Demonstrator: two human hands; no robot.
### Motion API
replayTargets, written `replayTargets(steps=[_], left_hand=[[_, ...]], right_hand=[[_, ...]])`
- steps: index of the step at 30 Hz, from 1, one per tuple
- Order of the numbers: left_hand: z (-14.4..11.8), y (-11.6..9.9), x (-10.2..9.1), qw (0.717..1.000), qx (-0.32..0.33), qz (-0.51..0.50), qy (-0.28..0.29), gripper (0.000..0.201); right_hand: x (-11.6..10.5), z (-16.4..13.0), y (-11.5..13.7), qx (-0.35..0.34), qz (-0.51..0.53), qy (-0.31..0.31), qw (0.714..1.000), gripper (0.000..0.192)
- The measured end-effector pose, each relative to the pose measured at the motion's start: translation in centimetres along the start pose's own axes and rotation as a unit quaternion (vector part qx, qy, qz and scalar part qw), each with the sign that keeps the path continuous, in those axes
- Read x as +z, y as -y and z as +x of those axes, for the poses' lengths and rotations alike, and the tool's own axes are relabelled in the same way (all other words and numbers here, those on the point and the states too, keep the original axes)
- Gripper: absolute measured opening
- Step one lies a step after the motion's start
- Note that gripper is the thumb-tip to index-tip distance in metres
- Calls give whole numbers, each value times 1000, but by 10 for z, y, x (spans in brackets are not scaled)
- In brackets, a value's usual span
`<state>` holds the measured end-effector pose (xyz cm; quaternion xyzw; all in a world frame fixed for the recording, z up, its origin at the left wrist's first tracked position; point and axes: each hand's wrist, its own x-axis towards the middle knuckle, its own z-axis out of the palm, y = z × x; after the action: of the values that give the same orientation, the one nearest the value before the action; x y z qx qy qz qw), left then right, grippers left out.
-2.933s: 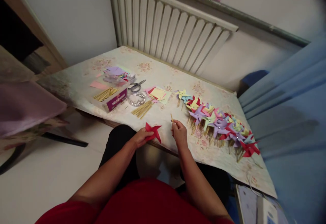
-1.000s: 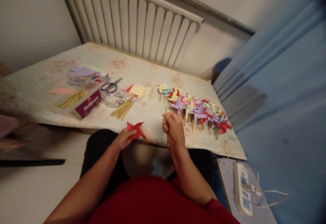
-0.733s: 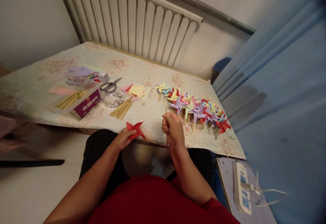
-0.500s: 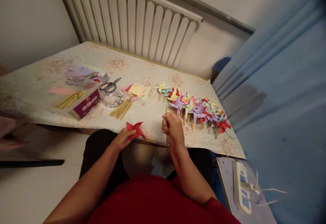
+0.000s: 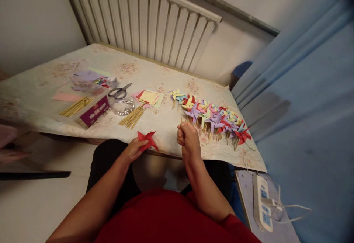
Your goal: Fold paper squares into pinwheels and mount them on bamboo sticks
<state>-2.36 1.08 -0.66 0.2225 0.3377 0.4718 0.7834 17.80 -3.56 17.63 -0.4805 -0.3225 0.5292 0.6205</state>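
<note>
Stick upright, gripped in right hand

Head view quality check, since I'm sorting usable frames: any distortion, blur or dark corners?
Head view: wide-angle bend curves the radiator and table edge; corners darken at upper right; the left edge is smeared. The left hand with the red pinwheel, the right hand and the pinwheel row read fairly sharp under even light.
</note>
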Motion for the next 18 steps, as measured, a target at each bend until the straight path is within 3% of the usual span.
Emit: replayTargets(steps=[18], left_hand=[[-1,-1,1,1000,0,9,13,29]], right_hand=[[-1,1,-3,8,14,-7,1000,16]])
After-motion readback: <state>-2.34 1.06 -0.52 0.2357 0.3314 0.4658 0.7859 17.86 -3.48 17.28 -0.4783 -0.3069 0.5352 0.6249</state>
